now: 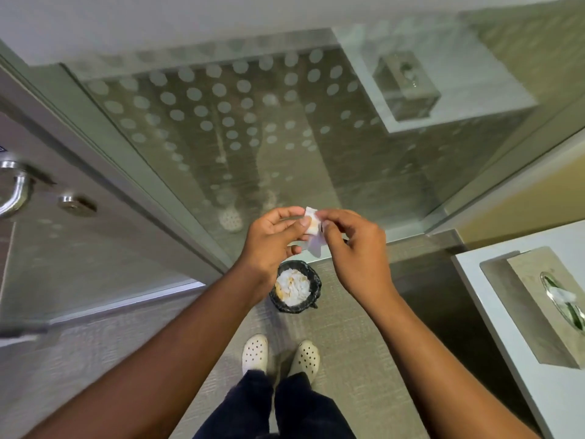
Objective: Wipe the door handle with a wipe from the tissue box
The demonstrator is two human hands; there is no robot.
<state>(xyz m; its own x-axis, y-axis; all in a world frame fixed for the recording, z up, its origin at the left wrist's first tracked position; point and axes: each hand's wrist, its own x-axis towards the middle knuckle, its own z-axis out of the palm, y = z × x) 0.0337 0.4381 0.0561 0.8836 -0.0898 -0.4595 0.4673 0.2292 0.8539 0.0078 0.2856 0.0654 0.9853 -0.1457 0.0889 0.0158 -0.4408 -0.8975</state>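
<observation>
A small folded white wipe (311, 220) with a yellowish stain is pinched between both hands in front of me. My left hand (272, 239) grips its left side with thumb and fingers. My right hand (354, 251) pinches its right side, and a loose end hangs down between the hands. The curved metal door handle (14, 188) is at the far left edge on the grey door, well away from both hands. The metal tissue box (544, 308) sits on a white counter at the right, a white wipe poking from its slot.
A small bin (295, 286) lined with a black bag and holding used wipes stands on the floor just below my hands. A glass panel (221, 122) with frosted dots is ahead. A round lock (77, 203) sits beside the handle. My feet in white clogs (280, 356) are below.
</observation>
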